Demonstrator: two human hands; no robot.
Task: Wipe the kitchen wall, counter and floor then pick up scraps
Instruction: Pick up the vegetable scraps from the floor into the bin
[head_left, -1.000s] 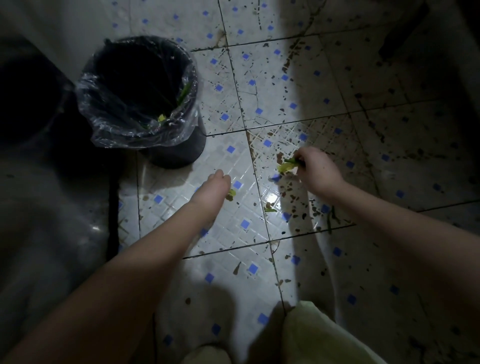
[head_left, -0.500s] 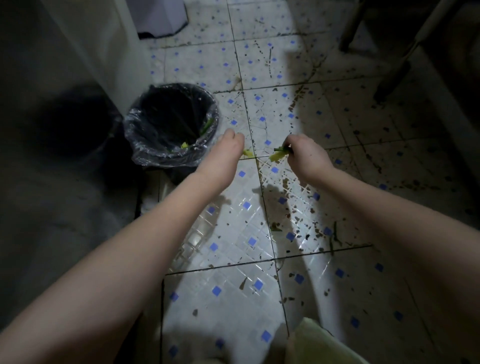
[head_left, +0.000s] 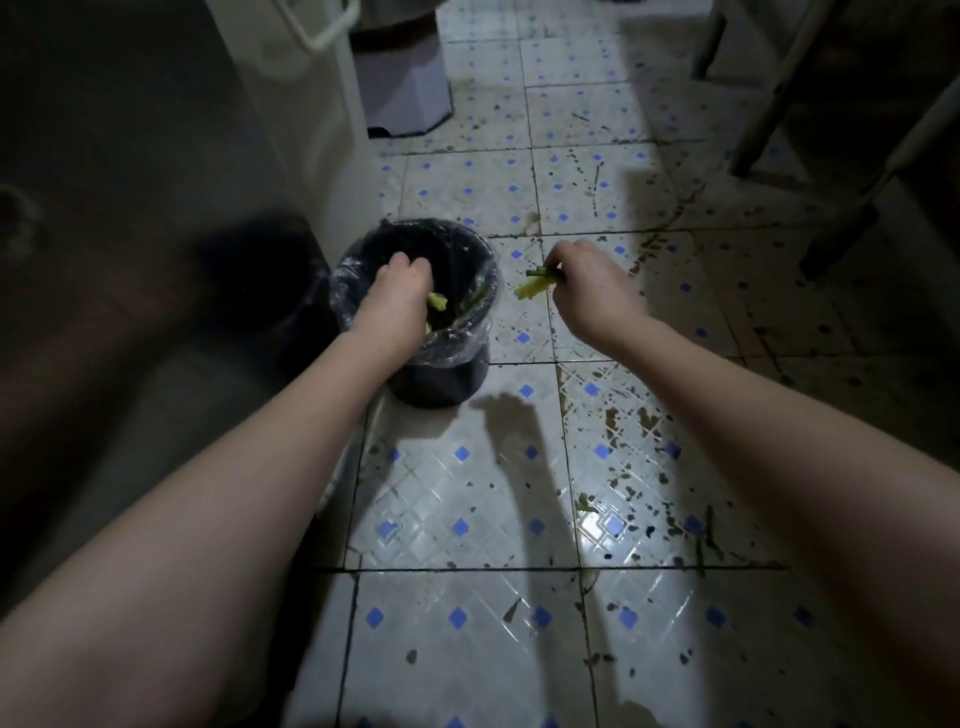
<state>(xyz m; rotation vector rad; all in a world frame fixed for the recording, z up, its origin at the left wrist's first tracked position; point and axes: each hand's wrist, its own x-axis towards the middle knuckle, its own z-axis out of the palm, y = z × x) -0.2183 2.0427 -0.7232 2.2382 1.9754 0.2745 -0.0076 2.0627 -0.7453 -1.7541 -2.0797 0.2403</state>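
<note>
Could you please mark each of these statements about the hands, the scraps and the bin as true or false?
1. The left hand is over the open bin. True.
2. The right hand is empty. False: it pinches a yellow-green vegetable scrap.
3. The bin has a lid on it. False: it is open, lined with a clear plastic bag.
4. The right hand is over the floor beside the bin, not over it. True.
5. The floor tiles are spotless. False: dark specks and bits lie on them, such as a small green scrap near the bright reflection.
</note>
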